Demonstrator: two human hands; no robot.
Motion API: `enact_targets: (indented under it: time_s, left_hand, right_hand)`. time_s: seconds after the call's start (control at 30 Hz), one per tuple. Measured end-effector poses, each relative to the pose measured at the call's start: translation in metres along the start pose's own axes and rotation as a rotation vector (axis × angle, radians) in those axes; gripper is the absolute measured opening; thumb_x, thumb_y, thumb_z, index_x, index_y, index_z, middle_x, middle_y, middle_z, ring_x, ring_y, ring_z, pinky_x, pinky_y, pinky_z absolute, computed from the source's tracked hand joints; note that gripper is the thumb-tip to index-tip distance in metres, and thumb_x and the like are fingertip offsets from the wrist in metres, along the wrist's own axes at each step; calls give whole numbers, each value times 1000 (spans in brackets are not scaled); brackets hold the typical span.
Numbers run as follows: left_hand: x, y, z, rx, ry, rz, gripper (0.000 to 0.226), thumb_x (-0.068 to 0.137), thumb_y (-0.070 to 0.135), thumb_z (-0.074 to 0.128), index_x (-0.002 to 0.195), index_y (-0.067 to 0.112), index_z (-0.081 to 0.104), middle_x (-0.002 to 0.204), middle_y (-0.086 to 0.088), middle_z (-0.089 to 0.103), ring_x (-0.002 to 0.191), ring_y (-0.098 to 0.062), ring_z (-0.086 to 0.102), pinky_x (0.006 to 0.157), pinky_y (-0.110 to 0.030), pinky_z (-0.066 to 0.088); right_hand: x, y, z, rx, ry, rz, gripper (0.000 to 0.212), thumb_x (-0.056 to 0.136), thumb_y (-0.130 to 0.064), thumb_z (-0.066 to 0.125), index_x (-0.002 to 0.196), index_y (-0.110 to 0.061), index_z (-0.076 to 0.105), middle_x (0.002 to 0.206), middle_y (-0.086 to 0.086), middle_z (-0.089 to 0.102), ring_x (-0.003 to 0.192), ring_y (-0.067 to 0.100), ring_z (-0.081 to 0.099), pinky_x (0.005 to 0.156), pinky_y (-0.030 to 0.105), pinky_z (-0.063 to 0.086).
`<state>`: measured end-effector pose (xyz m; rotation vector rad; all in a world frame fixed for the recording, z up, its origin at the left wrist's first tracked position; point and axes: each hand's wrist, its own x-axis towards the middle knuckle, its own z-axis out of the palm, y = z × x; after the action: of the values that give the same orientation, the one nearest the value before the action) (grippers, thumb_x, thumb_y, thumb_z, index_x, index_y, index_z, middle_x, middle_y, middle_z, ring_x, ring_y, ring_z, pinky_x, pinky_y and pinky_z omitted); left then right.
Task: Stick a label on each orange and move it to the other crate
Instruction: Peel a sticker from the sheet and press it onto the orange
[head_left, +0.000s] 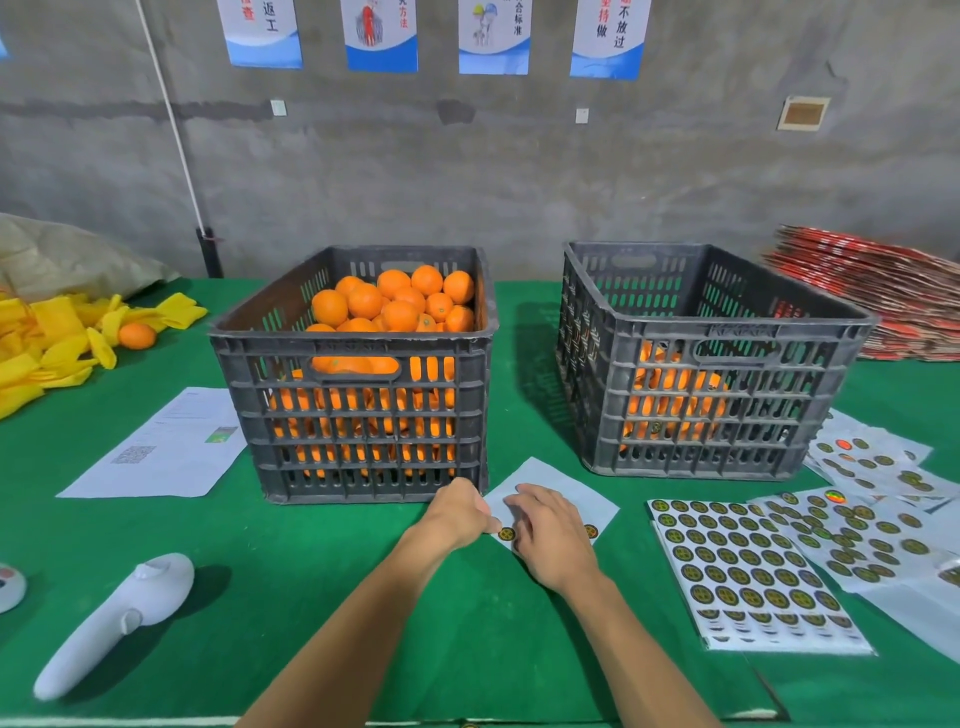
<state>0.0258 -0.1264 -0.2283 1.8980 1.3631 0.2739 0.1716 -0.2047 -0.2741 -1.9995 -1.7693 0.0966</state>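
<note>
A dark crate (358, 400) heaped with oranges (395, 304) stands left of centre on the green table. A second dark crate (711, 395) at the right holds a low layer of oranges (670, 389). In front of the left crate lies a nearly used-up label sheet (566, 486) with a round label (506, 533) at its near edge. My left hand (460, 512) holds down the sheet's left edge, fingers curled. My right hand (553, 530) rests on the sheet with its fingertips at that label; whether it pinches the label is hidden.
Full label sheets (748, 566) and more loose sheets (872, 499) lie at the right. A white handheld device (119, 618) lies front left, a printed paper (166, 447) behind it. Yellow foam sleeves (57, 343) with a single orange (136, 335) sit far left. Red flat cartons (878, 291) are stacked far right.
</note>
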Motion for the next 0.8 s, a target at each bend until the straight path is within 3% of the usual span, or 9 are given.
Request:
enact_targets:
  time_s: [0.13, 0.3, 0.37, 0.47, 0.57, 0.63, 0.73, 0.8]
  left_hand:
    - [3, 10, -1, 51, -32, -83, 32, 86, 17, 80, 113, 4, 68, 113, -9, 69, 106, -25, 66, 98, -40, 53]
    - [-3, 4, -1, 74, 12, 55, 20, 90, 19, 78, 105, 15, 66, 104, -3, 61, 83, -19, 58, 75, -29, 45]
    - [-8, -2, 1, 120, 59, 125, 13, 92, 22, 76, 100, 17, 68, 104, -3, 61, 89, -20, 60, 81, -30, 49]
    - [-10, -9, 13, 260, 149, 247, 11, 98, 20, 67, 108, 18, 70, 120, -5, 57, 118, -21, 52, 105, -37, 44]
    - [-11, -8, 29, 259, 209, 389, 26, 102, 24, 62, 127, 19, 66, 134, 1, 58, 126, -14, 48, 113, -35, 39]
    - [-13, -3, 38, 186, 121, 440, 50, 98, 42, 65, 142, 20, 57, 148, 6, 52, 138, -11, 42, 120, -35, 33]
    - [-11, 1, 52, 253, -17, 445, 89, 84, 68, 67, 156, 21, 42, 165, 10, 30, 153, -10, 22, 127, -32, 16]
    - [-9, -2, 56, 295, 6, 430, 92, 83, 72, 65, 157, 22, 41, 167, 9, 27, 154, -10, 20, 126, -31, 13]
  right_hand:
    - [0, 1, 1, 7, 8, -5, 41, 102, -20, 48, 142, -23, 56, 154, -2, 46, 144, 18, 35, 122, 31, 19]
    - [1, 1, 0, 5, -2, -4, 41, 101, -19, 48, 141, -22, 56, 153, -2, 47, 142, 18, 36, 121, 31, 22]
    - [0, -2, 0, 22, 28, 15, 38, 101, -16, 47, 137, -19, 59, 145, -2, 54, 136, 18, 43, 117, 31, 29]
    - [2, 0, -8, -59, 195, 142, 28, 99, -15, 52, 122, -15, 67, 125, 2, 66, 116, 21, 55, 105, 32, 42]
    - [-1, 12, -21, -183, 224, 332, 33, 92, -16, 61, 124, -13, 64, 122, 3, 63, 111, 22, 54, 100, 32, 42]
    - [-4, 19, -25, -210, 197, 399, 37, 92, -21, 62, 127, -12, 61, 124, 3, 61, 114, 22, 52, 100, 32, 41]
    - [-7, 23, -25, -207, 175, 413, 37, 91, -19, 63, 127, -10, 61, 124, 5, 61, 113, 23, 53, 98, 32, 42]
    - [-5, 24, -26, -190, 163, 371, 34, 89, -15, 63, 123, -10, 63, 120, 6, 65, 109, 25, 55, 95, 33, 44]
